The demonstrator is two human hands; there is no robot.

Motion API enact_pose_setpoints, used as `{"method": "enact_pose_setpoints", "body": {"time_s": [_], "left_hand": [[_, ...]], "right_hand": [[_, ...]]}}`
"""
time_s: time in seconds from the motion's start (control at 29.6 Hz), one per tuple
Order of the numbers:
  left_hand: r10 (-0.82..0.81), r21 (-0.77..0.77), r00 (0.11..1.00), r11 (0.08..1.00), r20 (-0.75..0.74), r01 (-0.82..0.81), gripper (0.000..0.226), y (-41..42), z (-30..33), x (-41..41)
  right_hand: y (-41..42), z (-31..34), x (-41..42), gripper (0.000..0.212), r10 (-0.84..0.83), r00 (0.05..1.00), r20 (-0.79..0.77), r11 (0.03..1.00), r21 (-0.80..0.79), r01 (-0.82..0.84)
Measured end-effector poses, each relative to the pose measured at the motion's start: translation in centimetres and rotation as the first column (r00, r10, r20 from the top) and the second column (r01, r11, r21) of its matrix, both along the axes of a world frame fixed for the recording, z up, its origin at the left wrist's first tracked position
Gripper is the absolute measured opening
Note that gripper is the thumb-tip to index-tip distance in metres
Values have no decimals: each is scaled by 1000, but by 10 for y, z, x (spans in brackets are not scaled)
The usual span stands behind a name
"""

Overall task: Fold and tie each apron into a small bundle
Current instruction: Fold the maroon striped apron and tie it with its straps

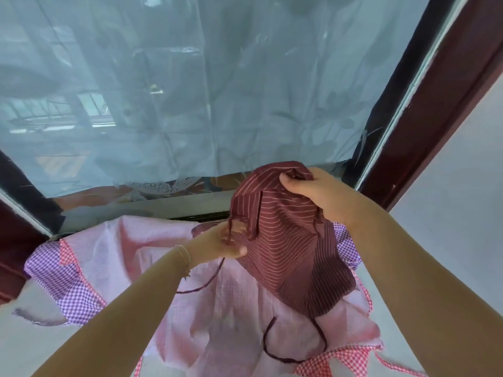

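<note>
**Maroon apron mid-fold, not tied**

Pink apron (217, 308) lies spread flat on the counter (394, 317) – untouched. Left hand (228, 244) pinches the maroon strap (206, 281); right hand (318, 197) grips the top of the bunched striped maroon apron (285, 240), lifted above the pink one. No bundle finished – both left.

no readable text, label or number anywhere

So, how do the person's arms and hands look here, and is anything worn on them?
Both forearms are bare, with no sleeves in view and no gloves. The left hand has thin, light-coloured bracelets around its wrist. The right hand and its wrist show no ring, watch or band.
</note>
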State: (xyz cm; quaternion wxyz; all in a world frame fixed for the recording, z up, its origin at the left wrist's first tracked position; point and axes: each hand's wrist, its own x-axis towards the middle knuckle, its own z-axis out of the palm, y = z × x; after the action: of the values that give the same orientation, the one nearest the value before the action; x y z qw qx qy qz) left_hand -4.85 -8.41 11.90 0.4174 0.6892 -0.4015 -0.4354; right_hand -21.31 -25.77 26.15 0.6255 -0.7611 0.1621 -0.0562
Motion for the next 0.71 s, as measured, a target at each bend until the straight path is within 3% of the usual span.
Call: {"method": "enact_pose_setpoints", "body": {"time_s": [0.03,0.1,0.17,0.27,0.37,0.51,0.61,0.71], "left_hand": [[20,-16,997,1000,75,-19,53,-4,-9,0],[245,-75,961,969,127,-237,64,-11,-20,4],[345,-79,926,939,155,-336,48,-14,-17,7],[167,-3,964,985,205,-170,8,-15,-5,3],[184,-43,976,983,114,-181,15,-14,4,-1],[104,-135,994,986,41,-98,62,-20,15,-3],[-7,-7,988,1000,157,9,52,-30,23,-12],[51,57,933,995,356,-76,36,-40,20,-19]], "right_hand": [[3,7,-2,23,3,1000,27,998,66,-4],[7,17,-3,26,11,998,57,988,154,-20],[10,25,-3,26,-10,996,92,975,221,-10],[8,31,-4,23,-116,981,152,942,330,60],[1,34,-7,24,-218,956,196,894,432,116],[1,41,-7,36,-132,964,229,878,479,6],[2,49,-5,47,-8,966,258,872,475,-120],[-6,58,-4,40,-36,955,296,880,461,-110]]}}
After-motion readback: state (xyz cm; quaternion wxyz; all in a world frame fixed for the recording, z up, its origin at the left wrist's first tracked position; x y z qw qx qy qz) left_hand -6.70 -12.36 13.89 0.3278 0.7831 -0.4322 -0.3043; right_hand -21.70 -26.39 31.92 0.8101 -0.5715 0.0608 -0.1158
